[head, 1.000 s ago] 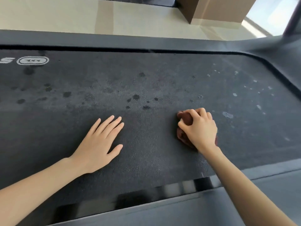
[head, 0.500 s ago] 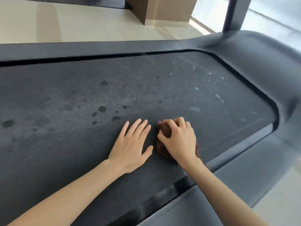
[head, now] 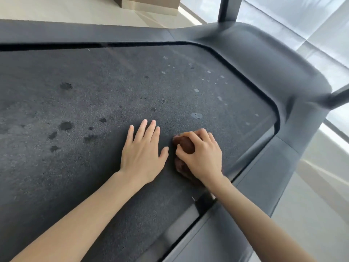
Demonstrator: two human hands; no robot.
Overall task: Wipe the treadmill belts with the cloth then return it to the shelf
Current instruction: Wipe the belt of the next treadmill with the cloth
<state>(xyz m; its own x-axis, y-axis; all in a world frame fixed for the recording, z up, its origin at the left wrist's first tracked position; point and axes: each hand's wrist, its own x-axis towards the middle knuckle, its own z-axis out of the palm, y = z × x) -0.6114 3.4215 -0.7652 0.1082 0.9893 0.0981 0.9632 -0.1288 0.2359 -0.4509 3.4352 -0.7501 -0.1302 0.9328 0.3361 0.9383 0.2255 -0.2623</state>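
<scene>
The dark grey treadmill belt (head: 94,103) fills most of the view, speckled with dark wet spots on the left and pale dried marks on the right. My right hand (head: 202,157) presses a crumpled brown cloth (head: 186,145) onto the belt near its right end; most of the cloth is hidden under my fingers and palm. My left hand (head: 144,154) lies flat on the belt just left of the cloth, fingers spread, holding nothing.
The treadmill's grey frame (head: 264,72) curves around the belt's far and right edges, with two dark uprights (head: 227,8) rising from it. A side rail (head: 255,186) runs along the near edge. Pale floor and a brown box (head: 151,3) lie beyond.
My view has swung toward the belt's right end. My left hand has come in from far left to rest right beside the cloth hand. The cloth stays gripped on the belt.
</scene>
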